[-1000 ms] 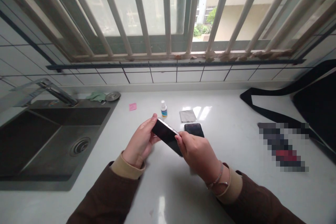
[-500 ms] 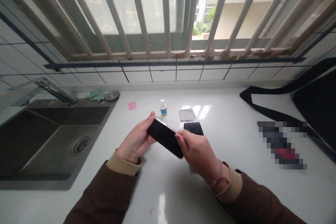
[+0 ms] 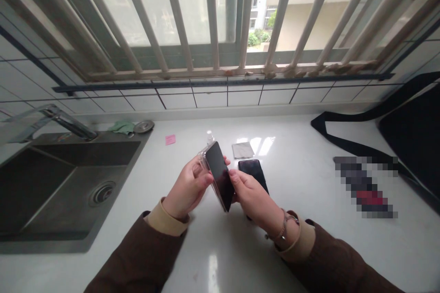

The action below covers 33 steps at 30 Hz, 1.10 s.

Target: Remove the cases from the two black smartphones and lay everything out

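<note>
Both my hands hold a black phone [image 3: 220,174] in a clear case above the white counter [image 3: 302,247]. My left hand [image 3: 187,187] grips its left edge and back, fingers curled round the case. My right hand [image 3: 252,197] pinches the right edge near the lower end. The phone stands tilted, screen facing right. A second black phone [image 3: 252,171] lies flat on the counter just behind my right hand. A small bottle [image 3: 209,136] shows only its cap behind the held phone.
A grey cloth [image 3: 242,149] and a pink note [image 3: 170,139] lie farther back. A dark sink [image 3: 65,183] with a tap [image 3: 58,119] fills the left. A black bag with a strap [image 3: 409,132] lies at the right. A barred window spans the wall.
The phone has turned from lying slanted across my hands to standing more upright, and my left fingers have moved round behind the case. The view has shifted slightly.
</note>
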Motion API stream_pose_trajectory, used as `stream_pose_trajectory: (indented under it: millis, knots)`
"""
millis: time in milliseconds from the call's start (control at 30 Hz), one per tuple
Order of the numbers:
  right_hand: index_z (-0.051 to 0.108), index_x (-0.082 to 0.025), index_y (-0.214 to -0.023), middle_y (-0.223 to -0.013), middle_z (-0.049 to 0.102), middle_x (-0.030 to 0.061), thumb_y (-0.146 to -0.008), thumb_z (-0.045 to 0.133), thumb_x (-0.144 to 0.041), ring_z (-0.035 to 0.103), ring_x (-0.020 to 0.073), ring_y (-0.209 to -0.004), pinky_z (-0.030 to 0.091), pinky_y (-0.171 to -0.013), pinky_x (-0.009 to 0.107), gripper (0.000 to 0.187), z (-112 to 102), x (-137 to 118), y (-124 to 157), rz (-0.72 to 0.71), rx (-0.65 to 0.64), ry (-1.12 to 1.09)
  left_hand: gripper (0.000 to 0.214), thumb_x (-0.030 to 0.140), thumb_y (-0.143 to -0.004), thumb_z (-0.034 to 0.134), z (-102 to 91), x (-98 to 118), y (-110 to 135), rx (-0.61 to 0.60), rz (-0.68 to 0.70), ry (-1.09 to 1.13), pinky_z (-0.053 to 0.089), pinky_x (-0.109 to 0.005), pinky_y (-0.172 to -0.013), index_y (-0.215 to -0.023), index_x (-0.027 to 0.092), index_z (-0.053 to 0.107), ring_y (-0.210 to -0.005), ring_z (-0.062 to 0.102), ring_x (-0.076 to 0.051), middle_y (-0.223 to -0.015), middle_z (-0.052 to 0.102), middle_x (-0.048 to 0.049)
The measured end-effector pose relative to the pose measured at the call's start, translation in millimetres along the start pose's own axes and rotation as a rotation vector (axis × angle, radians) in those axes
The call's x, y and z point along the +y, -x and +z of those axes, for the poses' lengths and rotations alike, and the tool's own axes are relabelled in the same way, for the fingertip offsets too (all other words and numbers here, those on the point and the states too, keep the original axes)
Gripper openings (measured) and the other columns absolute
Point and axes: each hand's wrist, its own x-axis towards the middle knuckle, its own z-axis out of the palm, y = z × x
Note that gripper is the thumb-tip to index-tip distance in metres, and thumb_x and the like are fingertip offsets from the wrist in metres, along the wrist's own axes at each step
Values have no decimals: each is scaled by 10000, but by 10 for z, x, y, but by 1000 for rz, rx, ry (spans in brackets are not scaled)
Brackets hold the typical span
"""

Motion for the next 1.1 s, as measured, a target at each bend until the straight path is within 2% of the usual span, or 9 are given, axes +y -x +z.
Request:
stream_pose_trajectory:
  millis: [67,167,300,400,567,700,833,967,1100]
  knots:
    - [732,-216,-1192,-1128,733,117,-1074,502,-699,724,244,-969,652,-800,388,548,-52,-45,8,-162,80,192,664,436,-778,981,-48,-6,0,13,23,-63,601,-374,-1020,-1331,191,706,-1135,753,-271,-1251,765,-131]
    - [641,-264,-1437,-1437,646,149,-1062,628,-585,685,290,-1248,619,-1045,481,493,-144,-140,38,-437,189,317,690,275,-748,1001,-84,34,-8,-13,15,-213,603,-366,-1009,-1352,208,673,-1158,744,-269,-1249,758,-118]
    - [535,-323,-1594,-1566,586,123,-971,811,-478,622,304,-1395,563,-1175,519,699,-241,-235,63,-621,102,311,700,149,-745,976,-55,70,-21,-113,-7,-361,572,-431,-1095,-1365,212,658,-1204,728,-278,-1307,740,-129]
    - [621,-331,-1528,-1522,642,108,-946,856,-398,609,308,-1428,571,-1180,531,631,-278,-246,47,-653,86,307,676,135,-756,959,-21,58,-19,-148,-17,-387,555,-456,-1126,-1360,225,669,-1234,717,-289,-1331,730,-131]
    - [688,-359,-1464,-1537,633,94,-928,878,-331,592,311,-1465,540,-1227,568,569,-296,-213,7,-619,69,262,675,131,-722,970,-11,42,-18,-95,-61,-338,540,-467,-1133,-1324,227,678,-1235,710,-301,-1285,735,-133]
    - [711,-361,-1440,-1522,633,96,-918,885,-339,616,302,-1442,595,-1175,529,551,-291,-190,-9,-592,42,181,673,137,-726,969,-33,34,-28,-80,-74,-319,523,-465,-1142,-1329,227,684,-1260,689,-302,-1296,723,-131]
    - [718,-353,-1418,-1467,644,87,-904,896,-317,646,271,-1395,599,-1172,488,545,-284,-175,-7,-571,17,114,677,124,-739,965,-57,20,-32,-106,-78,-303,503,-459,-1170,-1341,254,683,-1295,669,-291,-1332,714,-117]
    - [746,-321,-1339,-1404,638,92,-874,916,-333,652,276,-1353,639,-1111,471,496,-276,-166,-1,-592,84,109,661,125,-719,977,-67,19,-35,-88,-93,-253,533,-438,-1143,-1308,248,703,-1289,670,-284,-1312,711,-104]
    - [716,-308,-1304,-1380,629,107,-924,849,-404,668,283,-1292,682,-1000,439,414,-285,-198,23,-607,242,86,586,219,-765,946,-67,75,-58,83,-113,-141,573,-449,-1104,-1304,201,717,-1254,673,-280,-1277,715,-114]
